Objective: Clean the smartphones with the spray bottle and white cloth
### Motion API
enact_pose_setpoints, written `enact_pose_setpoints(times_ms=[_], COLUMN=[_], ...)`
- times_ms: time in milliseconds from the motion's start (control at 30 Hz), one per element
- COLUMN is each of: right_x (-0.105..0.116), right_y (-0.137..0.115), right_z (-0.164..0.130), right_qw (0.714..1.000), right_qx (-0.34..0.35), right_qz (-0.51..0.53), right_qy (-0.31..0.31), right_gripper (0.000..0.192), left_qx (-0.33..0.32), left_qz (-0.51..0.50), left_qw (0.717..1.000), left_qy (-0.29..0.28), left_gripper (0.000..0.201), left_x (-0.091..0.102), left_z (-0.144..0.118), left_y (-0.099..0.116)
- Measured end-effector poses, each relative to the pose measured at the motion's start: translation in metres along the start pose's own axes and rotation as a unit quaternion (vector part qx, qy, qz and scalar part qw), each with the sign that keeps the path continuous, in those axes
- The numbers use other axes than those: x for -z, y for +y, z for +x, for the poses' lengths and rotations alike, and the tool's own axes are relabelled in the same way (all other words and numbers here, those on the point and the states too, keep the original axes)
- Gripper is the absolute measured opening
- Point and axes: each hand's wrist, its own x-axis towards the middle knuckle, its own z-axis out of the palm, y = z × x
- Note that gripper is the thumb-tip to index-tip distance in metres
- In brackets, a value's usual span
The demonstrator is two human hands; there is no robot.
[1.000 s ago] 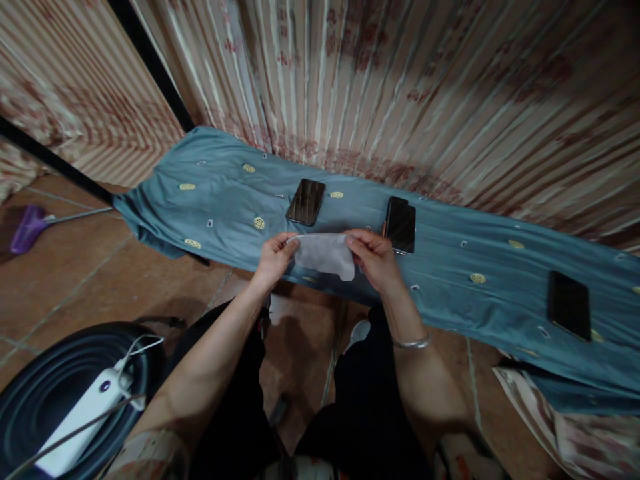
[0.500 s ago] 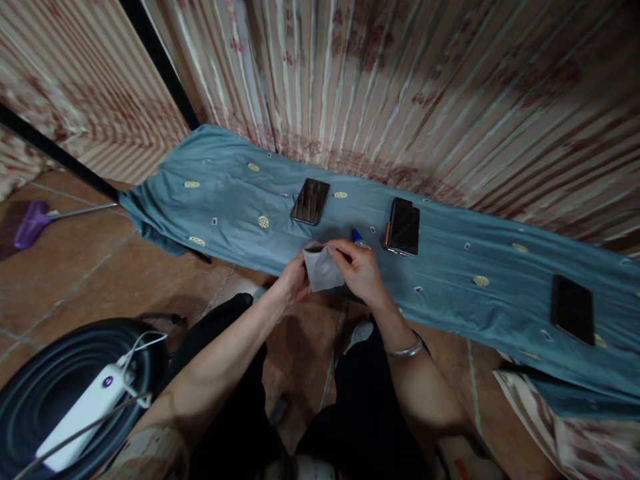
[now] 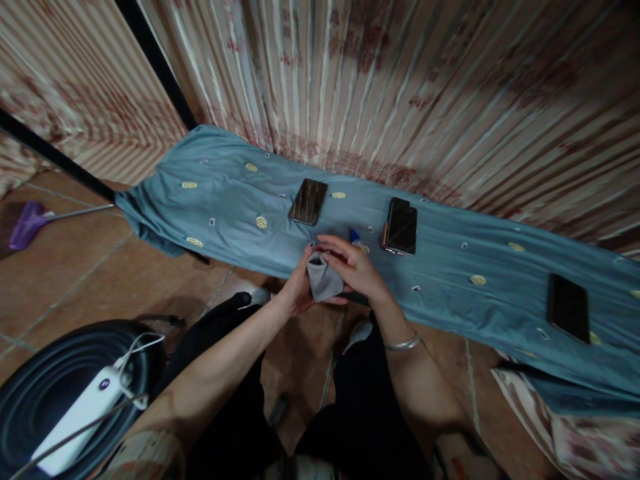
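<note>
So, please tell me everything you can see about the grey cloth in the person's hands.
The grey cloth is small, thin and soft-looking, plain pale grey with no visible pattern. It is folded or bunched, not spread flat, with a lower corner hanging down. The left hand holds it from below and the right hand lies over its top edge. It is held up at the near edge of the blue bedsheet; whether it touches the sheet is unclear.

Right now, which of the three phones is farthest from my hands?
The dark phone far right on the blue cloth; the other two lie just beyond the hands.
</note>
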Motion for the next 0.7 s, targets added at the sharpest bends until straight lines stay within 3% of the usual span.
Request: enact_pose_setpoints(times_ms=[100,233,367,500,700], right_x=[0.002,0.004,0.005,0.005,0.010], right_y=[-0.002,0.005,0.018,0.023,0.024], right_z=[0.000,0.004,0.010,0.010,0.006], right_qw=[0.998,0.999,0.996,0.992,0.992], right_qx=[-0.026,-0.021,-0.002,0.009,0.011], right_qz=[0.035,0.021,-0.019,-0.041,-0.036], right_qy=[-0.034,0.018,0.093,0.121,0.120], right_gripper=[0.042,0.029,0.024,0.023,0.023], left_qx=[0.009,0.017,-0.043,-0.151,-0.216], left_qz=[0.020,0.008,0.012,0.108,0.159], left_qw=[0.999,0.999,0.999,0.977,0.955], left_qy=[-0.037,-0.051,0.013,0.103,0.124], left_gripper=[0.078,0.088,0.075,0.055,0.038], left_x=[0.003,0.005,0.005,0.006,0.008], left_z=[0.001,0.001,0.003,0.009,0.014], left_y=[-0.003,-0.002,-0.001,0.000,0.006])
